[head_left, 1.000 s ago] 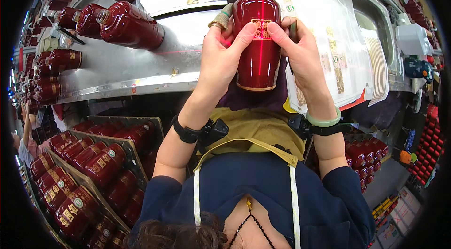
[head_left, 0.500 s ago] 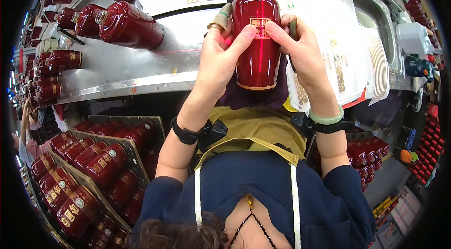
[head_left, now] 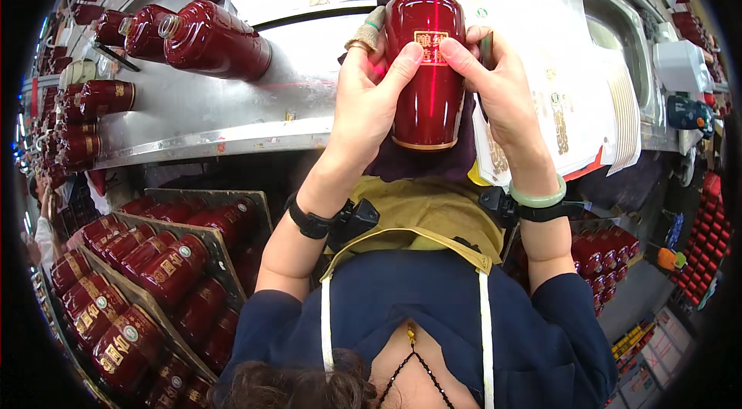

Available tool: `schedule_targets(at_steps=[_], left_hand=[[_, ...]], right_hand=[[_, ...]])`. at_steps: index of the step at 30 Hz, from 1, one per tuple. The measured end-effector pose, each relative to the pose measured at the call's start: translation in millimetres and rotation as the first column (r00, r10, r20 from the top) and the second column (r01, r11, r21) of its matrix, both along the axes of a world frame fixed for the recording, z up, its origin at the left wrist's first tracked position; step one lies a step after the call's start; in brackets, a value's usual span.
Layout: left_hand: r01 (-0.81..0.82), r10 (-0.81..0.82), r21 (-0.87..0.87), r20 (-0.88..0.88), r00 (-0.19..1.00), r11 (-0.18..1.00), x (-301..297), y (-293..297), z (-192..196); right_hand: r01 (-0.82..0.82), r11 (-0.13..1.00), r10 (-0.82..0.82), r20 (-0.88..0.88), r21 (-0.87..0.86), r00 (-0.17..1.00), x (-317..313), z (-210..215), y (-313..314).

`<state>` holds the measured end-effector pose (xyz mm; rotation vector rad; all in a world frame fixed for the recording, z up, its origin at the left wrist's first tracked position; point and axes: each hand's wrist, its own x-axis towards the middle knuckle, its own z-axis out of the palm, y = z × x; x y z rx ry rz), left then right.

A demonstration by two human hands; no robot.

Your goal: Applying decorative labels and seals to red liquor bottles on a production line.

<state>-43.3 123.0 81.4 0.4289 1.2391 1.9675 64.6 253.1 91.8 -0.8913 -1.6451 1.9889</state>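
A glossy dark red glass bottle [head_left: 427, 112] lies in front of me, its clear threaded neck pointing away and its base towards me. My left hand [head_left: 372, 88] and my right hand [head_left: 501, 84] grip it from both sides. Both thumbs press at the edges of a small gold-framed square sticker [head_left: 431, 40] on its face. Cloth finger covers [head_left: 365, 33] wrap some fingertips of the left hand; a dark cover shows on a right finger. The other fingers are partly hidden behind the bottle. A bright red light line runs down the glass.
Red bottles [head_left: 212, 42] stand on the metal table [head_left: 301, 61] at left. Sheets of gold stickers [head_left: 541, 84] lie to the right, beside a metal basin [head_left: 610, 15]. Wooden crates [head_left: 209, 224] of red bottles stand low at left; more bottles [head_left: 603, 251] sit low at right. A dark cloth lies under the bottle.
The bottle and both hands have shifted very slightly to the right. Both thumbs remain on the sticker. At far left, a person in the background has moved.
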Motion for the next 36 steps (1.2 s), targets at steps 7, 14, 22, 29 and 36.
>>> schedule_targets(at_steps=[7,14,22,29,36], left_hand=[[-0.007,0.007,0.019,-0.017,1.000,1.000,0.6,0.1,-2.6],[-0.007,0.007,0.014,-0.025,1.000,1.000,0.1,0.7,-1.0],[0.036,-0.036,0.002,-0.061,0.998,0.999,-0.8,0.8,-0.4],[-0.044,0.042,0.059,0.022,0.999,0.997,-5.1,1.2,-1.1],[-0.090,0.073,-0.039,-0.311,0.948,0.995,-11.4,8.9,-4.4]], right_hand=[[-0.001,1.000,0.001,0.005,-0.017,1.000,0.5,-0.4,-0.3],[-0.006,1.000,0.006,0.003,-0.014,1.000,0.8,1.0,1.1],[-0.055,0.863,0.081,-0.031,0.502,0.996,6.1,28.0,25.2],[0.080,0.333,0.178,-0.146,0.940,0.973,13.3,30.8,22.6],[0.033,0.020,0.258,-0.037,0.999,0.965,30.3,19.8,15.1]])
